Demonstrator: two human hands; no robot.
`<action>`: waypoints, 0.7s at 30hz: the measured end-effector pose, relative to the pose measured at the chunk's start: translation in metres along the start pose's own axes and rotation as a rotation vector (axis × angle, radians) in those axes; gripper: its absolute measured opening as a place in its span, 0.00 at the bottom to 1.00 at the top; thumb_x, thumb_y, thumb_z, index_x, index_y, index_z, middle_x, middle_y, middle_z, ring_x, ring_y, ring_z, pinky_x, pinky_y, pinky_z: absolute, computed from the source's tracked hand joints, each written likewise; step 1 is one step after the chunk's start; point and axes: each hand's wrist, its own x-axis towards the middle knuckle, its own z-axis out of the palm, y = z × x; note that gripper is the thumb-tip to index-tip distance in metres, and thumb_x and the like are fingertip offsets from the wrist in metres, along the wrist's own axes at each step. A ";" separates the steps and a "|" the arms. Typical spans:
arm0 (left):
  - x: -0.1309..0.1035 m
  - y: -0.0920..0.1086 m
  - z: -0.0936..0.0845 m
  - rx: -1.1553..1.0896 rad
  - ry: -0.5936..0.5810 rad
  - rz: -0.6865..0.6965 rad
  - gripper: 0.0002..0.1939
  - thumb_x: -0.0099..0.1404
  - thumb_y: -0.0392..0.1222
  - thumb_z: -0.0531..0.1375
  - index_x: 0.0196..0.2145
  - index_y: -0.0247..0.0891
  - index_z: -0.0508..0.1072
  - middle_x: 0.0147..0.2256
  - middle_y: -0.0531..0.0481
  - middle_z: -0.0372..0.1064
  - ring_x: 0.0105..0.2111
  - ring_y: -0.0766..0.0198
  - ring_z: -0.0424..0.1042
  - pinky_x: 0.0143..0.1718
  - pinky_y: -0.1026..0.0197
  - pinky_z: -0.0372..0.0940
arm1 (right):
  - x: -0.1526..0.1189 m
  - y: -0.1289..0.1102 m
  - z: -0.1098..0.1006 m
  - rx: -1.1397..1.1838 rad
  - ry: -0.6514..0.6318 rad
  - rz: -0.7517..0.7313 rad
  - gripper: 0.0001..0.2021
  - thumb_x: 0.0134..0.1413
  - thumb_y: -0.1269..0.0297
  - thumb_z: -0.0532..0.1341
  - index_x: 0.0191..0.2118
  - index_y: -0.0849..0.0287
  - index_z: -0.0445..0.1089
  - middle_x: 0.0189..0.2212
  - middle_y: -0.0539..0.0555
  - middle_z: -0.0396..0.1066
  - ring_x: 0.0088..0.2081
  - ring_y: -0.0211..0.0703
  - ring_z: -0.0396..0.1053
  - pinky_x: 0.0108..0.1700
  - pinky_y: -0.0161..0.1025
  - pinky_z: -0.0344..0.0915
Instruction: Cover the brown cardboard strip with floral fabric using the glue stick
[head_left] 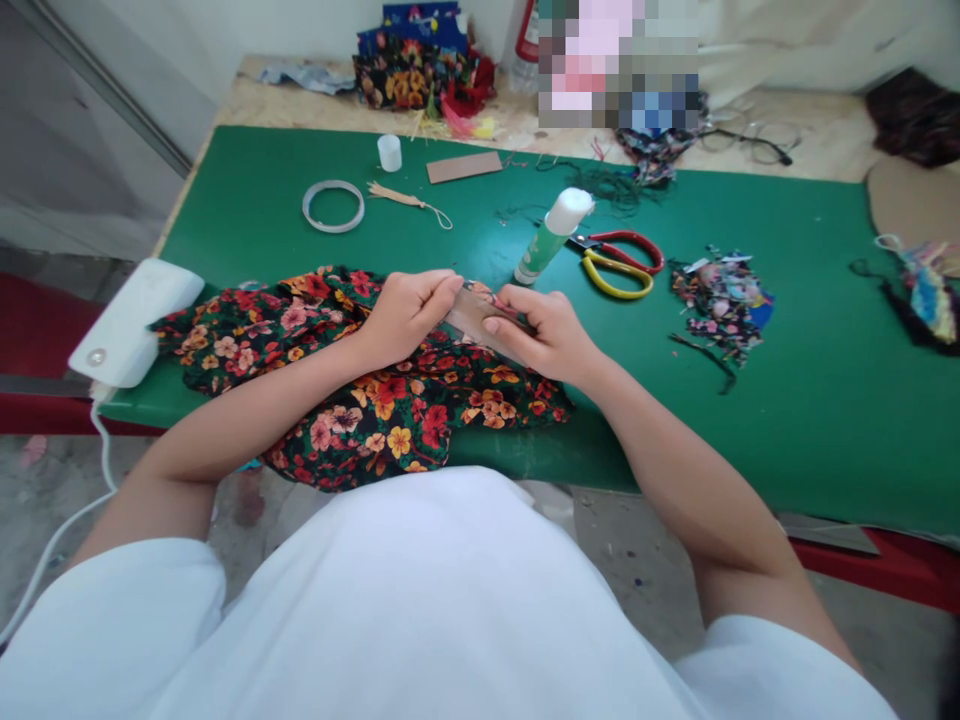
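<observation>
A piece of dark floral fabric (375,400) lies bunched across the near left of the table and hangs over its front edge. Above it, a flat brown cardboard strip (472,315) spans between my two hands. My left hand (409,315) is closed in a pinch at the strip's left end, with fabric against the fingers. My right hand (551,335) grips the other end, thumb on top and fingers behind. Whether cloth is also pinched there, I cannot tell. Just beyond my right hand stands an uncapped glue stick (551,240). Scissors (619,262) with red and yellow handles lie beside it.
On the green mat (810,400) lie a tape roll (334,207), a white cap (389,153), another cardboard strip (463,167), a tassel (397,195) and a scrap pile (720,300). A white power box (135,320) sits at left; eyeglasses (750,142) lie behind.
</observation>
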 end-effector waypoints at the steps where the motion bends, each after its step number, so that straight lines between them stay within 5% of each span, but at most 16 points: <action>1: 0.001 0.000 0.000 -0.005 -0.008 -0.006 0.32 0.75 0.66 0.50 0.21 0.41 0.56 0.19 0.54 0.53 0.22 0.67 0.54 0.28 0.59 0.51 | 0.000 0.000 0.000 -0.002 -0.006 0.014 0.23 0.69 0.46 0.58 0.28 0.54 0.54 0.19 0.42 0.46 0.22 0.33 0.45 0.27 0.39 0.44; 10: 0.002 0.001 -0.003 0.029 -0.057 -0.059 0.28 0.75 0.57 0.49 0.20 0.41 0.52 0.16 0.57 0.49 0.21 0.70 0.50 0.27 0.60 0.48 | 0.000 -0.007 0.001 0.004 -0.054 0.110 0.22 0.69 0.45 0.56 0.29 0.55 0.57 0.18 0.42 0.47 0.22 0.33 0.47 0.28 0.38 0.45; 21: 0.003 -0.003 -0.007 0.271 -0.026 0.093 0.32 0.78 0.66 0.42 0.23 0.41 0.56 0.19 0.55 0.57 0.21 0.68 0.57 0.29 0.59 0.52 | 0.001 0.001 0.002 -0.048 -0.021 0.093 0.20 0.68 0.49 0.57 0.28 0.55 0.56 0.19 0.42 0.47 0.21 0.33 0.45 0.27 0.37 0.44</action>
